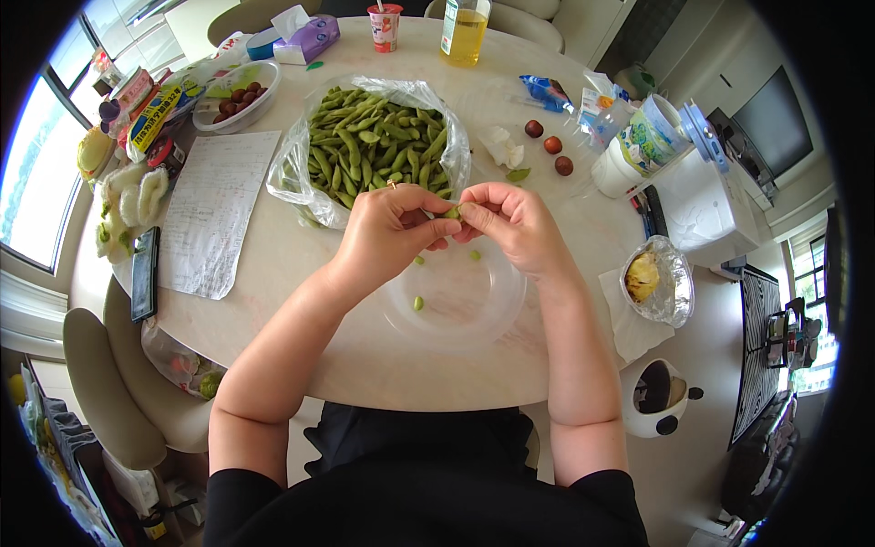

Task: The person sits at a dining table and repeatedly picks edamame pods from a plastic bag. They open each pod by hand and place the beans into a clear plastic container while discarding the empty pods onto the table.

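Observation:
Between the fingertips of both hands is a green edamame pod [453, 213], partly covered by the fingers. My left hand [389, 229] pinches its left end, a ring on one finger. The other end is gripped by my right hand [509, 222]. Below them stands a translucent plastic bowl [509, 311], holding a few loose green beans, one bean [418, 303] near its left side. Just beyond my hands, a clear plastic bag [459, 147] lies open around a heap of edamame pods [372, 143].
Left are a written paper sheet [217, 212], a phone [145, 273] and a tub of red fruit [236, 123]. At the back stand a pink cup [385, 31] and a bottle of yellow liquid [465, 34]. Three round fruits [552, 145], a lidded container [642, 147] and a foil dish [677, 290] sit right.

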Tool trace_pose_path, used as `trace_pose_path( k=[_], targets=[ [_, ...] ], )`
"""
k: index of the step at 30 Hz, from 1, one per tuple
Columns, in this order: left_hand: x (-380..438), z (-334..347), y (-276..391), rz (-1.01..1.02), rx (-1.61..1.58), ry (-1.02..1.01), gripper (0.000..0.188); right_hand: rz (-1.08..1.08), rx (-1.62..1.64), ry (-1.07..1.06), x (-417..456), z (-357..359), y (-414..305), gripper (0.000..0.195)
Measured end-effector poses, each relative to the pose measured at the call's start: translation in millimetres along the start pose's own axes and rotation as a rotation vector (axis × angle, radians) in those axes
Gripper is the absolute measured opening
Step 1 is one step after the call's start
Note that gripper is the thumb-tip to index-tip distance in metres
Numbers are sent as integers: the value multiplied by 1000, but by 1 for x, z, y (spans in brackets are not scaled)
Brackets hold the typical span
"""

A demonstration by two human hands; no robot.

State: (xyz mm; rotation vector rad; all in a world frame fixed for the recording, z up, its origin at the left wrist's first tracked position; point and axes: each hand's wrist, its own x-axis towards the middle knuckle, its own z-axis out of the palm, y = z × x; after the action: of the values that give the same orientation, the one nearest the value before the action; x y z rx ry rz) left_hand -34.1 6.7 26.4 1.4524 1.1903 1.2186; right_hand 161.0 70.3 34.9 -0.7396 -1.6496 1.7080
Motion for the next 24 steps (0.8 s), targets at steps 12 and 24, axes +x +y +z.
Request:
trace_pose_path(
  k=[12,24],
  targets=[
    [1,7,-4,76,-138,75,21,-32,111,40,2,4,2,18],
    [3,8,-3,-32,-235,103,27,-72,155,98,4,5,7,16]
  ],
)
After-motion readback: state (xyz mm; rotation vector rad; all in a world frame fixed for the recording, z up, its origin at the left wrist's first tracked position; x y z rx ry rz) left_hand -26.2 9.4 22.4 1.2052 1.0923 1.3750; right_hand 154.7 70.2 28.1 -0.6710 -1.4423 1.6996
